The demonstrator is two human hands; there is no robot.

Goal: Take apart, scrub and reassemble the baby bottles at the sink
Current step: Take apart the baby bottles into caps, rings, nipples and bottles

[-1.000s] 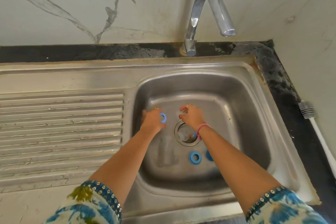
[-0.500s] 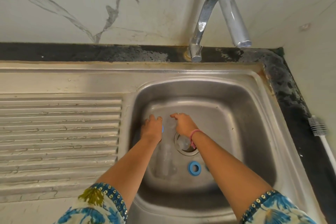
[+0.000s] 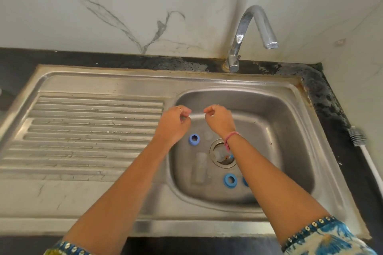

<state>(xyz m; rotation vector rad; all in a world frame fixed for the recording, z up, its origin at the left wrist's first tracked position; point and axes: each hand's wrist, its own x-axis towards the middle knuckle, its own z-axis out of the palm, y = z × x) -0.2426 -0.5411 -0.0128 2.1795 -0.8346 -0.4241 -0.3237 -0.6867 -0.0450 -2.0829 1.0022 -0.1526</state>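
A chrome tap stands at the back edge, its spout curving over the basin. Behind it rises a white marble wall with grey veins. A black counter, stained and worn, borders the back and right. The ribbed drainboard lies to the left. A round drain sits in the basin floor.

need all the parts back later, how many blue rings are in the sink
3. One ring lies below the left hand, one lies near the basin's front, and one peeks out beside the right forearm, mostly hidden. More may be hidden under the arms.
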